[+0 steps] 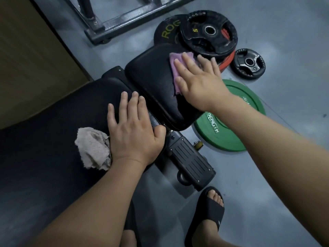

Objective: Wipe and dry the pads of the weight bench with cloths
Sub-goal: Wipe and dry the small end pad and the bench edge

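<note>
Pressing flat with fingers spread, the right hand (199, 82) is laid on a purple cloth (175, 73) at the two o'clock side of the small seat pad (151, 82). Also spread, the left hand (132, 129) is rested palm down on the end of the long back pad (71, 118), thumb hooked over its edge. A crumpled beige cloth (92, 148) is seen at nine o'clock of that hand, touching it. Weight plates (208, 34) are stacked on the floor (284, 32) at twelve o'clock of the seat pad, a green plate (231, 122) at four o'clock.
</note>
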The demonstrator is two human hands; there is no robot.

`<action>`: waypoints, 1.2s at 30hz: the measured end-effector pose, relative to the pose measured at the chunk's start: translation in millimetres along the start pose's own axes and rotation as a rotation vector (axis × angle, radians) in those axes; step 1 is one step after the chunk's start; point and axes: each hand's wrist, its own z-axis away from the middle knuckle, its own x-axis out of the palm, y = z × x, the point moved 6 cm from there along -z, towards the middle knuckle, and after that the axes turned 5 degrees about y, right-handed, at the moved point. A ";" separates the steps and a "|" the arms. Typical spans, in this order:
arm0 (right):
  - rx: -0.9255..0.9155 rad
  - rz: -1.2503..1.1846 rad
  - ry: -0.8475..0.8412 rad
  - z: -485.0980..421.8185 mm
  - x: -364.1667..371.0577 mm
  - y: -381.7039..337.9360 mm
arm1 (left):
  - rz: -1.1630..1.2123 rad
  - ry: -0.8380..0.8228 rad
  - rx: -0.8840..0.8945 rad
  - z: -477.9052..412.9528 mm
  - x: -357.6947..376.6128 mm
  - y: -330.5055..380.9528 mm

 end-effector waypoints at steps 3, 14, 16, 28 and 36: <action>-0.067 0.037 0.057 -11.2 -0.9 -9.2 | 0.005 -0.014 0.000 -0.6 0.4 -0.5; -0.283 -0.141 0.091 -29.8 -1.0 -19.1 | 0.022 -0.049 0.008 -2.2 -0.6 -2.7; -0.190 -0.171 0.039 -63.6 0.7 -18.0 | 0.028 -0.051 0.007 -2.5 -0.3 -3.2; -0.540 -0.315 -0.016 -6.1 -9.9 -61.0 | 0.043 -0.071 0.007 -2.4 1.8 -3.6; -0.611 -0.307 0.021 -6.4 -16.0 -88.9 | 0.036 -0.075 0.007 -2.0 2.6 -4.0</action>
